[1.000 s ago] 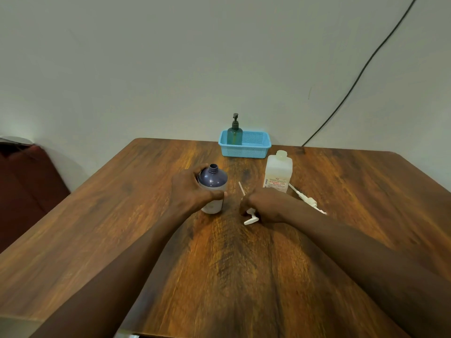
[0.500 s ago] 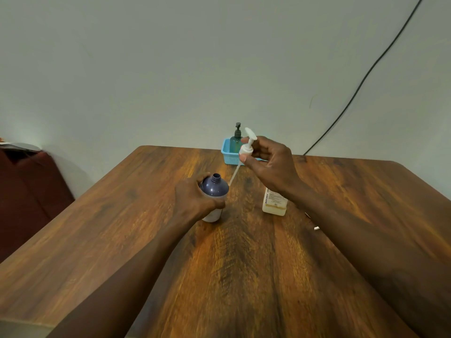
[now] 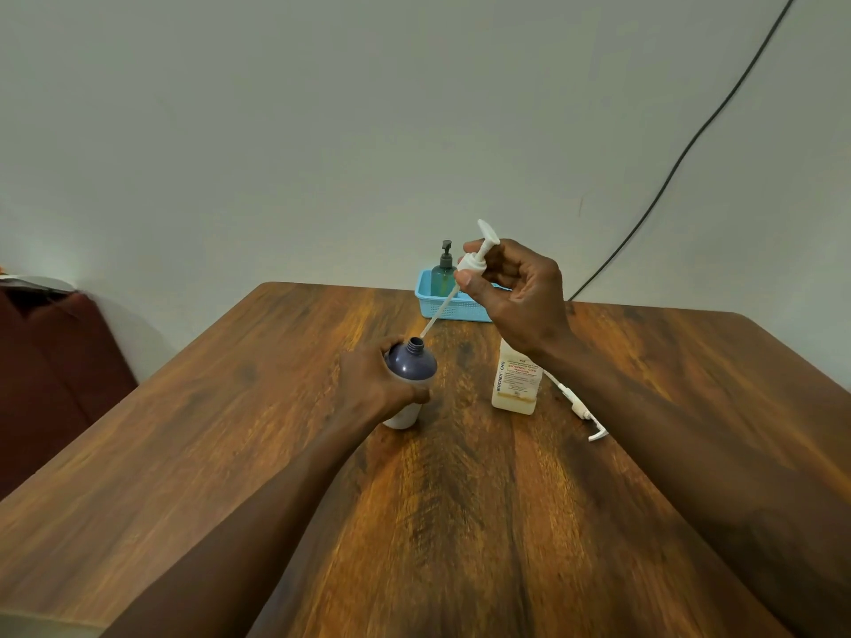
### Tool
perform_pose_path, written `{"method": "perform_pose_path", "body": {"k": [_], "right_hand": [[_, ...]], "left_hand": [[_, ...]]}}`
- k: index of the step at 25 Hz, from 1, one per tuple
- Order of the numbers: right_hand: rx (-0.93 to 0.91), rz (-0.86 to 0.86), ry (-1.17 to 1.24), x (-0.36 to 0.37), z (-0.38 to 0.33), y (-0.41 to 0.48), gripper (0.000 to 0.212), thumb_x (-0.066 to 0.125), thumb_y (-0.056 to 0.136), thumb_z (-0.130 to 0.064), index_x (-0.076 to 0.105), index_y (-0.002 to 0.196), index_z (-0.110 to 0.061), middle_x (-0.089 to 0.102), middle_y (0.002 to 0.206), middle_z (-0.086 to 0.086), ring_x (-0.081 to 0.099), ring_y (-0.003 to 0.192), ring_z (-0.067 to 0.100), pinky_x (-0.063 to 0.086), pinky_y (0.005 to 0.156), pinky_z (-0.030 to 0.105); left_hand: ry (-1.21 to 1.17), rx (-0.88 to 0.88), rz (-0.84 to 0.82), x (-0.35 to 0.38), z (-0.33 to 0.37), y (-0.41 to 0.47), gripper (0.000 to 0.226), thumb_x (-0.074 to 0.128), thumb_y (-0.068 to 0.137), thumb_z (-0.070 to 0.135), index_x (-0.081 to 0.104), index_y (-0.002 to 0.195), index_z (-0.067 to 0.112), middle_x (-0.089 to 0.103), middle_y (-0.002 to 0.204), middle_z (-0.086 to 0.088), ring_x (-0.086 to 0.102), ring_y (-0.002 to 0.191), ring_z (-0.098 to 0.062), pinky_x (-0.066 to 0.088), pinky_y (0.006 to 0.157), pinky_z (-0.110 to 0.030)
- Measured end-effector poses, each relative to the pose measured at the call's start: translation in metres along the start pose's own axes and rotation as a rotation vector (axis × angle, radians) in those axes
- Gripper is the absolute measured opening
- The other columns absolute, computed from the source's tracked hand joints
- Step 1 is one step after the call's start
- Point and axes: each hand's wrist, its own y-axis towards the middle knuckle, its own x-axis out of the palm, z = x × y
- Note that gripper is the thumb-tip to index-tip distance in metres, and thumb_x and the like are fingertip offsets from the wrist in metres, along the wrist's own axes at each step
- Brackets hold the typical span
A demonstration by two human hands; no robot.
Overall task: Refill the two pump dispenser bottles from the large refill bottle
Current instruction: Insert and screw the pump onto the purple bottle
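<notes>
My left hand [image 3: 375,382] grips a purple bottle [image 3: 410,366] with an open neck, standing on the wooden table [image 3: 460,522]. My right hand [image 3: 520,292] pinches a white pump head [image 3: 476,253] raised above the table. Its thin tube slants down, and the tube tip is right at the purple bottle's mouth. The large white refill bottle [image 3: 515,384] stands just right of the purple one, its top hidden behind my right wrist. A green pump bottle [image 3: 443,271] stands in the blue basket [image 3: 433,306] at the back.
A second white pump [image 3: 582,409] with its tube lies on the table, partly hidden by my right forearm. A black cable [image 3: 690,145] runs up the wall at the right. A dark red seat [image 3: 55,375] is left of the table.
My right hand lifted the white pump head off the table, raised it, and brought the tube tip to the purple bottle's mouth. My left hand kept hold of the bottle.
</notes>
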Motion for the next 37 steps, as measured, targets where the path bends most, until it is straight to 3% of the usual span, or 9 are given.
{"method": "perform_pose_path", "body": {"k": [9, 17, 21, 24, 27, 29, 32, 35, 37], "right_hand": [[0.1, -0.185, 0.087, 0.014, 0.014, -0.008, 0.037, 0.078, 0.088, -0.006, 0.07, 0.124, -0.009, 0.076, 0.115, 0.004, 0.074, 0.106, 0.012, 0.061, 0.093, 0.035], [0.193, -0.299, 0.03, 0.01, 0.016, -0.009, 0.038, 0.085, 0.083, -0.013, 0.072, 0.119, -0.016, 0.075, 0.105, -0.014, 0.073, 0.099, -0.002, 0.059, 0.083, 0.017], [0.261, -0.203, -0.217, 0.005, 0.007, 0.0, 0.049, 0.099, 0.053, -0.049, 0.068, 0.075, -0.018, 0.075, 0.075, -0.009, 0.072, 0.071, 0.006, 0.058, 0.061, 0.024], [0.334, -0.191, -0.47, 0.004, 0.003, 0.006, 0.072, 0.082, 0.043, -0.084, 0.055, 0.064, -0.021, 0.061, 0.059, -0.012, 0.055, 0.055, 0.004, 0.042, 0.05, 0.023], [0.409, -0.249, -0.209, -0.003, 0.003, 0.009, 0.071, 0.075, 0.059, -0.084, 0.067, 0.101, -0.027, 0.074, 0.095, -0.015, 0.069, 0.086, -0.001, 0.058, 0.077, 0.024], [0.41, -0.281, 0.118, -0.012, 0.004, 0.008, 0.061, 0.078, 0.084, -0.053, 0.057, 0.135, -0.028, 0.074, 0.12, -0.007, 0.071, 0.109, 0.007, 0.06, 0.091, 0.029], [0.338, -0.329, 0.174, -0.016, 0.001, 0.009, 0.066, 0.083, 0.086, -0.017, 0.051, 0.143, -0.026, 0.077, 0.109, -0.008, 0.073, 0.105, 0.005, 0.062, 0.085, 0.026], [0.289, -0.14, -0.198, -0.009, -0.008, 0.013, 0.075, 0.095, 0.058, -0.054, 0.061, 0.12, -0.029, 0.074, 0.085, -0.012, 0.074, 0.079, 0.003, 0.06, 0.069, 0.017], [0.306, -0.155, -0.252, -0.007, -0.012, 0.016, 0.078, 0.086, 0.059, -0.068, 0.058, 0.121, -0.029, 0.072, 0.092, -0.011, 0.071, 0.083, 0.007, 0.057, 0.069, 0.018]], "left_hand": [[-0.1, 0.134, 0.135, 0.001, 0.029, 0.001, 0.082, 0.088, 0.055, 0.055, 0.063, 0.128, 0.028, 0.067, 0.108, 0.017, 0.065, 0.092, 0.001, 0.052, 0.072, -0.009], [-0.133, 0.171, 0.186, -0.003, 0.054, 0.003, 0.065, 0.084, 0.053, 0.066, 0.059, 0.111, 0.05, 0.062, 0.08, 0.04, 0.066, 0.081, 0.011, 0.052, 0.062, -0.008], [-0.028, 0.22, 0.222, 0.002, 0.063, -0.002, 0.054, 0.082, 0.055, 0.06, 0.069, 0.103, 0.04, 0.068, 0.083, 0.025, 0.066, 0.077, 0.005, 0.055, 0.063, -0.015], [-0.039, 0.232, 0.234, 0.003, 0.071, -0.003, 0.057, 0.084, 0.052, 0.059, 0.07, 0.104, 0.039, 0.061, 0.077, 0.033, 0.064, 0.079, 0.013, 0.05, 0.062, -0.007], [-0.044, 0.2, 0.225, 0.0, 0.077, 0.004, 0.065, 0.085, 0.052, 0.064, 0.073, 0.107, 0.032, 0.07, 0.082, 0.022, 0.067, 0.073, 0.006, 0.056, 0.063, -0.015], [-0.03, 0.213, 0.219, -0.003, 0.078, 0.009, 0.068, 0.085, 0.054, 0.064, 0.073, 0.11, 0.028, 0.074, 0.092, 0.014, 0.068, 0.078, -0.001, 0.06, 0.069, -0.026], [-0.032, 0.215, 0.188, -0.008, 0.079, 0.013, 0.071, 0.084, 0.055, 0.063, 0.073, 0.113, 0.025, 0.075, 0.098, 0.009, 0.069, 0.082, -0.007, 0.061, 0.072, -0.031], [-0.027, 0.208, 0.171, -0.007, 0.083, 0.011, 0.072, 0.081, 0.056, 0.065, 0.073, 0.115, 0.024, 0.076, 0.099, 0.007, 0.07, 0.081, -0.007, 0.062, 0.072, -0.031], [-0.031, 0.21, 0.201, -0.008, 0.088, 0.01, 0.076, 0.077, 0.053, 0.068, 0.073, 0.114, 0.022, 0.076, 0.097, 0.006, 0.069, 0.078, -0.005, 0.062, 0.071, -0.03]]}}
